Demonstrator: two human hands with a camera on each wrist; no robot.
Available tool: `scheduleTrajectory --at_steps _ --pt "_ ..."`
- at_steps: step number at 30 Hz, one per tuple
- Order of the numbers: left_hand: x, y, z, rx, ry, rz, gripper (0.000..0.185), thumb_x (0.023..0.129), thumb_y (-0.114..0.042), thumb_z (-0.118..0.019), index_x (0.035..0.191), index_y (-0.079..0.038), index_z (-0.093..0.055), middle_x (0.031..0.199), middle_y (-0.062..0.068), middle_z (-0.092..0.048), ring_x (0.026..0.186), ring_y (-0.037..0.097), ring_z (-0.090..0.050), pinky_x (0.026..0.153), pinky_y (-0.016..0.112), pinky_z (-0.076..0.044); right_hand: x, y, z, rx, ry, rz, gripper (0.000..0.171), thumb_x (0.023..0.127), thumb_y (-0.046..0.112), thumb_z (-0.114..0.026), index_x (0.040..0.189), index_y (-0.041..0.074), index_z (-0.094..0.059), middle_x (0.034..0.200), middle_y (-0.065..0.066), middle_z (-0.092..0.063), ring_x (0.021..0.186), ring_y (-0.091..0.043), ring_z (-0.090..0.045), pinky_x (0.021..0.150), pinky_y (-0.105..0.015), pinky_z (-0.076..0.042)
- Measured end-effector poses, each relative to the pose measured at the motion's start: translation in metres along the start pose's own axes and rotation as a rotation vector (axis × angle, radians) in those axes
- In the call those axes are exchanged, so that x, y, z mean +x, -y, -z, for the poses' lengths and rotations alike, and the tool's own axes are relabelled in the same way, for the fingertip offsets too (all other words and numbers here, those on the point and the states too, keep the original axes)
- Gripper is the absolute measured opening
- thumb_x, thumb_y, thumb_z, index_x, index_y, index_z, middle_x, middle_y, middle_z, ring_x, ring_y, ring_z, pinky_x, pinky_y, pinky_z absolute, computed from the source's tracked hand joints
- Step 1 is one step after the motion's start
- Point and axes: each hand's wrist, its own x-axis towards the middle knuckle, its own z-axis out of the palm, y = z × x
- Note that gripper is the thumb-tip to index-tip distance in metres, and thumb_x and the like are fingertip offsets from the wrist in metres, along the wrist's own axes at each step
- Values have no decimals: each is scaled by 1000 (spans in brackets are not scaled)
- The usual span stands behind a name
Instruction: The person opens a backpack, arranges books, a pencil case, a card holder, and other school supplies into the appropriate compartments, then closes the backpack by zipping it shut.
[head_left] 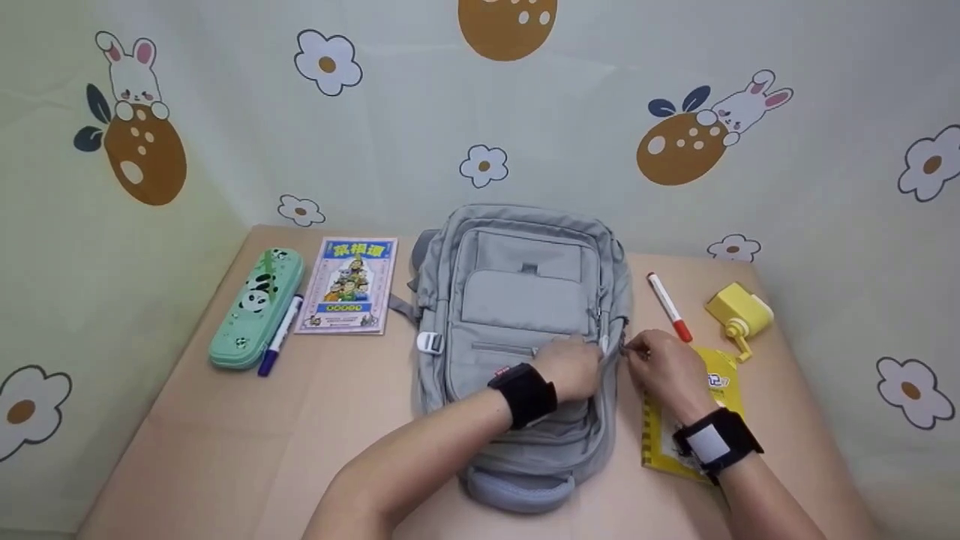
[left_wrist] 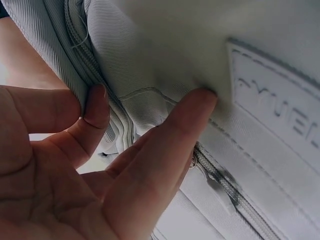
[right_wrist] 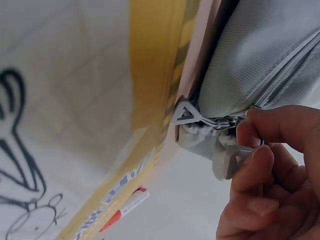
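A grey backpack (head_left: 517,330) lay flat in the middle of the worktop (head_left: 247,442). The left hand (head_left: 574,367) rested on its front, fingers straight and pressing the fabric, its grip holding nothing. The right hand (head_left: 664,367) had its grip pinched round the zipper pull (right_wrist: 227,159) at the bag's right edge, just above a yellow notebook (head_left: 720,382).

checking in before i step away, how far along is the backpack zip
Done: little that shows; the grey backpack lies flat, its pockets zipped. In hand: the left hand presses its front, while the right hand pinches the zipper pull at its side. Left: the book, pencil case and markers lie outside.
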Motion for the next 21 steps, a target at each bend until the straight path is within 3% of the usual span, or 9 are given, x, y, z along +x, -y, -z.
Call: scheduleTrajectory --at_steps 8,21 --pt "0 -3 1 10 -26 27 22 101 -26 -55 106 -16 -74 101 5 -67 92 24 -65 70 38 -54 -12 4 7 -74 -37 74 9 93 12 -71 101 11 -74 91 -3 -71 74 -16 -63 70 -38 -54" --pt "1 -4 -3 35 -6 32 23 103 -29 -54 109 -19 -74 103 4 -66 93 23 -63 71 37 -52 -22 13 10 -86 7 72 11 93 13 -71 103 11 -74 87 0 -69 71 -16 -60 69 -37 -52"
